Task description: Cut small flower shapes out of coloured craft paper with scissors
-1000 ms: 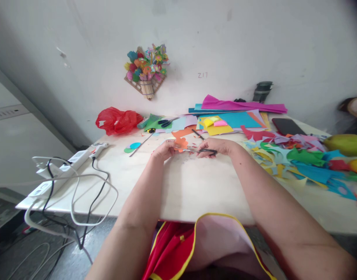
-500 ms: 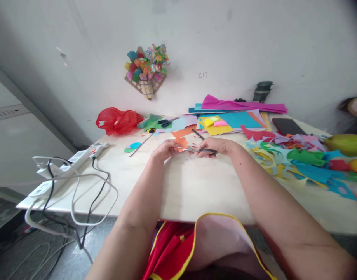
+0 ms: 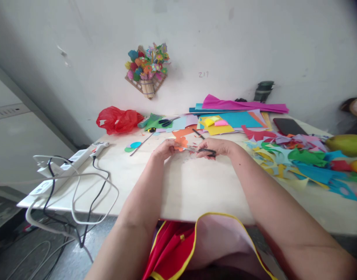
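Observation:
Near the middle of the table, my left hand (image 3: 166,149) pinches an orange paper flower shape (image 3: 181,142) by its left side. My right hand (image 3: 215,147) is closed round the black handles of a pair of scissors (image 3: 206,151). The scissor blades point left and lie against the lower edge of the orange shape. Small orange scraps lie between the hands, and a larger orange sheet (image 3: 186,132) is just behind. A dark pen-like stick (image 3: 198,134) lies behind my right hand.
Coloured paper sheets (image 3: 242,119) and a phone (image 3: 289,126) lie at the back right, paper scraps (image 3: 309,171) at the right. A red plastic bag (image 3: 118,119) and second scissors (image 3: 166,122) are at the back left. A power strip (image 3: 44,186) with cables sits at the left edge.
The hands hold nearly the same places. The scissor blades look slightly closer together against the orange shape, and the whole view has shifted very slightly.

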A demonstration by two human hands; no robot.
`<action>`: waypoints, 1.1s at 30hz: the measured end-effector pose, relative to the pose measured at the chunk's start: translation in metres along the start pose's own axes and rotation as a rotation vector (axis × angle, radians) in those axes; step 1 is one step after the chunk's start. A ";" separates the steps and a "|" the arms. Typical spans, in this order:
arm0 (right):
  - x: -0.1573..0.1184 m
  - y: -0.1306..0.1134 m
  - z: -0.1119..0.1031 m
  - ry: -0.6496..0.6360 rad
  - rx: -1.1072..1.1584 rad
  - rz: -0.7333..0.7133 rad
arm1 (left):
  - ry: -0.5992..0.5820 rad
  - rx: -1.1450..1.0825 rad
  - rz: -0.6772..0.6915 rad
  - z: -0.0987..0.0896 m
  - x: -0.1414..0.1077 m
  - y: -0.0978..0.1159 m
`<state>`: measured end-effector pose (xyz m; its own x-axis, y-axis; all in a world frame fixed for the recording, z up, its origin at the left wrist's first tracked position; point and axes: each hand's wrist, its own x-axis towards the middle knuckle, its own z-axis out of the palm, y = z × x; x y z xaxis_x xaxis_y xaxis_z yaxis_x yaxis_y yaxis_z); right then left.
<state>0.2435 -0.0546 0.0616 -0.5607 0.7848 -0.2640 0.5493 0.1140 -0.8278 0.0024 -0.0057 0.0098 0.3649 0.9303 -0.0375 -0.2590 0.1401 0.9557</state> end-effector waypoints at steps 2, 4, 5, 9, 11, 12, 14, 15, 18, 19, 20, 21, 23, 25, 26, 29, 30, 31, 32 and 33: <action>-0.001 -0.001 0.000 -0.003 -0.002 -0.005 | 0.014 0.000 -0.004 0.000 0.000 0.000; -0.001 -0.003 0.001 0.000 0.001 -0.004 | 0.024 -0.001 -0.007 0.001 -0.001 0.001; -0.001 -0.003 0.001 0.002 0.004 0.000 | 0.024 -0.001 -0.007 0.002 -0.001 0.001; 0.000 -0.003 0.002 0.000 0.012 0.022 | 0.008 0.012 0.007 0.003 -0.002 0.002; 0.000 -0.004 0.002 -0.003 0.003 0.026 | 0.015 0.006 0.028 0.003 -0.003 0.002; -0.001 -0.004 0.002 -0.005 -0.006 0.028 | 0.024 -0.005 0.042 0.002 -0.003 0.002; -0.002 -0.004 0.002 -0.009 -0.030 0.036 | 0.053 -0.040 0.080 0.002 -0.002 0.002; -0.003 -0.004 0.001 -0.010 -0.041 0.040 | 0.074 -0.057 0.103 0.001 -0.002 0.002; -0.005 0.000 -0.002 -0.001 -0.060 0.049 | 0.152 -0.100 0.178 -0.002 -0.001 0.002; -0.005 0.002 -0.004 0.012 -0.064 0.050 | 0.165 -0.109 0.201 -0.003 0.000 0.002; -0.004 0.004 -0.006 0.025 -0.072 0.052 | 0.167 -0.118 0.220 -0.004 0.001 0.002; -0.003 0.007 -0.008 0.049 -0.086 0.050 | 0.161 -0.126 0.235 -0.006 0.001 0.001; 0.002 0.010 -0.011 0.114 -0.149 0.070 | 0.147 -0.149 0.258 -0.008 0.003 0.001; 0.008 0.012 -0.011 0.199 -0.272 0.105 | 0.156 -0.166 0.267 -0.008 0.004 0.000; 0.011 0.011 -0.010 0.246 -0.363 0.124 | 0.168 -0.169 0.268 -0.008 0.004 0.000; 0.020 0.009 -0.003 0.372 -0.637 0.177 | 0.207 -0.169 0.277 -0.005 0.005 -0.001; 0.022 0.008 -0.001 0.391 -0.693 0.188 | 0.211 -0.168 0.282 -0.003 0.005 -0.001; 0.023 0.007 0.002 0.391 -0.730 0.187 | 0.211 -0.166 0.286 -0.002 0.005 -0.001; 0.024 0.006 0.005 0.396 -0.752 0.184 | 0.207 -0.163 0.288 -0.001 0.005 -0.001; 0.024 0.005 0.007 0.397 -0.763 0.181 | 0.203 -0.160 0.290 0.000 0.005 -0.001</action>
<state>0.2285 -0.0390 0.0476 -0.2461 0.9679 -0.0501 0.9527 0.2321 -0.1960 0.0045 -0.0008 0.0086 0.0764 0.9850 0.1550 -0.4672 -0.1020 0.8782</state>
